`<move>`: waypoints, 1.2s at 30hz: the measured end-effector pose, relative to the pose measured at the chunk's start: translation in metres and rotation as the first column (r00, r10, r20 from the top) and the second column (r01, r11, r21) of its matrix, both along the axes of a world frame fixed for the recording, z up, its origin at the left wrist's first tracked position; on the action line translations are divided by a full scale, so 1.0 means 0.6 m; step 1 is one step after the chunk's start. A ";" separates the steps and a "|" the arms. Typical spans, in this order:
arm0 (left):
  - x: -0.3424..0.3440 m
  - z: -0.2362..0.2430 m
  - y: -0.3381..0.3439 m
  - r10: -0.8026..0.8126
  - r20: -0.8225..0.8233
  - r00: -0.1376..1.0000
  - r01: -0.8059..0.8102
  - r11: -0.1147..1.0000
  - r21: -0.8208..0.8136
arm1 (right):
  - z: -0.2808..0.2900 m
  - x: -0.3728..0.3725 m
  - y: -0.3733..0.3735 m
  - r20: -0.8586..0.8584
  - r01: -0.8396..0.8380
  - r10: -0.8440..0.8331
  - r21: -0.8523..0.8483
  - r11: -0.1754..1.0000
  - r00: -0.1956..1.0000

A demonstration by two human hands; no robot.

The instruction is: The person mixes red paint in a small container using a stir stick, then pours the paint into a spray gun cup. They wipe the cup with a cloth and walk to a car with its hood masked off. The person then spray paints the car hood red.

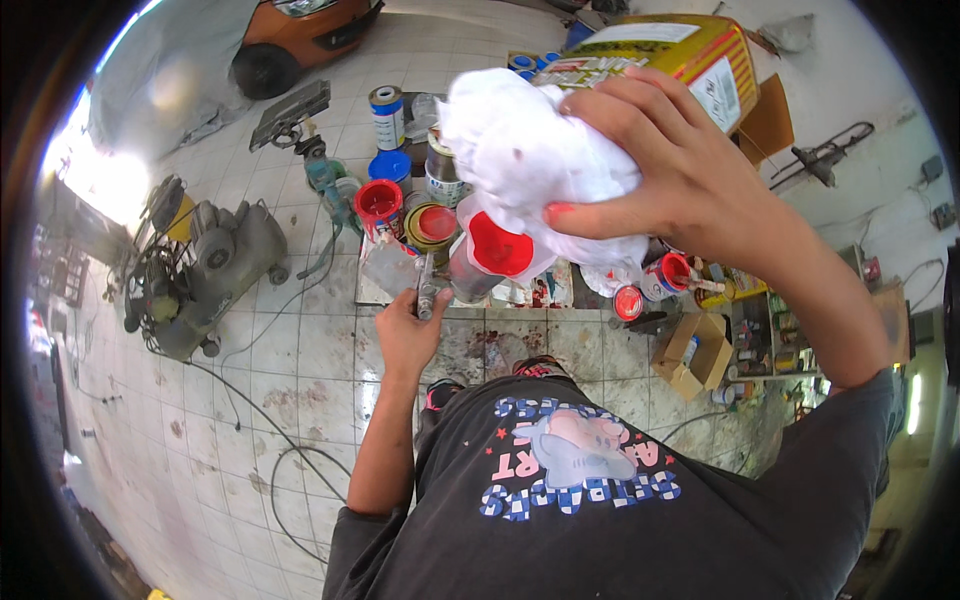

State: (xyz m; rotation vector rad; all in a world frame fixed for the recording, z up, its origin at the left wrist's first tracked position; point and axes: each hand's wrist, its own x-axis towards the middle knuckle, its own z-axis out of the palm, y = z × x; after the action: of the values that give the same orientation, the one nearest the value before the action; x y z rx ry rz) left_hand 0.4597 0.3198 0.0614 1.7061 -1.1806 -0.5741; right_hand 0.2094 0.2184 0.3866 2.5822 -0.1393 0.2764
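White cloth [545,150], one, bunched into a thick wad: upper centre of the frame, in the right hand [672,150], lying to the left of the palm, fingers curled over its upper right side and the thumb, red at the tip, pressed along its lower side, so that the wad is pinched between them. Left hand [408,335], just left of centre: fingers closed about a grey metal tool [427,290], apparently some kind of gun or handle, though its form is hard to make out at this angle. Translucent cup [466,272], holding red liquid: centre, just right of the tool and below the cloth, which overlaps its surroundings in view. Red can [384,232], red inside: left of centre, above the left hand. Yellow-rimmed can [412,233], red within: between the red can and the cup. Blue lid [390,165] and blue-and-white can [386,122]: above these, upper centre-left. Bench top [368,292], pale and stained: centre, beneath the cans. Red-stained lid [628,303]: right of centre. Yellow-green tin [735,50], large: upper right, behind the right hand. Cardboard box [712,352]: right, below the right forearm. Compressor [215,265], grey: left, on the tiled floor [260,400]. Orange car [325,30], partly shown: upper left.
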 end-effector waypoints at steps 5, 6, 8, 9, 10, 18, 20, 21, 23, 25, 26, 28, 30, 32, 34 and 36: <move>0.002 -0.030 -0.004 -0.005 -0.041 0.999 0.005 1.000 -0.012 | -0.016 0.009 0.010 0.055 -0.047 0.042 0.088 0.995 0.998; 0.003 -0.032 -0.003 -0.004 -0.026 1.000 0.004 1.000 -0.011 | -0.021 0.008 0.011 0.065 -0.063 0.058 0.082 0.995 0.996; 0.006 -0.030 -0.002 0.001 0.003 1.000 -0.001 1.000 -0.011 | -0.026 -0.003 0.013 0.079 -0.018 0.009 0.119 0.993 0.997; 0.006 -0.028 -0.001 0.009 -0.023 1.000 -0.009 1.000 -0.019 | -0.028 -0.009 0.013 0.085 0.002 -0.014 0.137 0.991 0.996; 0.005 -0.025 0.002 0.018 -0.049 0.999 -0.019 0.999 -0.026 | -0.032 -0.017 0.013 0.131 0.042 -0.069 0.200 0.979 0.989; 0.028 -0.023 0.022 0.046 0.036 0.998 -0.047 0.999 0.024 | -0.127 -0.134 -0.004 0.455 0.098 -0.521 0.678 0.728 0.722; 0.024 -0.019 0.028 0.035 0.021 0.999 -0.035 0.999 0.019 | -0.179 -0.172 0.000 0.444 0.118 -0.671 0.777 0.619 0.594; 0.018 -0.015 0.028 0.033 -0.024 0.999 -0.032 0.999 0.013 | -0.209 -0.191 0.003 0.427 0.122 -0.740 0.820 0.559 0.520; 0.005 -0.003 0.027 0.021 -0.114 0.993 -0.021 1.000 0.003 | -0.287 -0.220 0.006 0.470 -0.061 -0.815 0.875 0.480 0.338; 0.005 0.010 0.035 0.039 -0.130 0.991 -0.037 0.999 0.022 | -0.366 -0.221 0.010 0.448 -0.298 -0.875 0.873 0.385 0.182; 0.004 0.013 0.038 0.043 -0.140 0.989 -0.039 0.999 0.029 | -0.395 -0.208 0.016 0.418 -0.417 -0.900 0.845 0.336 0.122; 0.012 0.012 0.049 0.062 -0.139 0.988 -0.056 0.997 0.045 | -0.472 -0.192 0.006 0.423 -0.442 -0.905 0.821 0.361 0.048; 0.008 0.010 0.043 0.052 -0.092 0.994 -0.046 0.997 0.064 | -0.551 -0.199 -0.004 0.487 -0.213 -0.873 0.855 0.473 0.012; -0.001 0.014 0.034 0.044 -0.142 0.989 -0.035 0.997 0.067 | -0.601 -0.194 -0.003 0.513 0.041 -0.858 0.858 0.512 -0.007; 0.000 0.014 0.037 0.071 -0.174 0.982 -0.060 0.996 0.069 | -0.611 -0.149 0.012 0.505 0.151 -0.863 0.856 0.494 -0.037; 0.002 0.006 0.034 0.043 -0.144 0.989 -0.034 0.998 0.058 | -0.643 -0.127 0.022 0.530 0.193 -0.845 0.839 0.509 -0.071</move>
State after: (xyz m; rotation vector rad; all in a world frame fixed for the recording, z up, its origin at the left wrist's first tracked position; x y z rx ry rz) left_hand 0.4611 0.3399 0.0652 1.6999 -1.0350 -0.7009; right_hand 0.1333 0.2319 0.0010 1.9475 -2.0475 1.7093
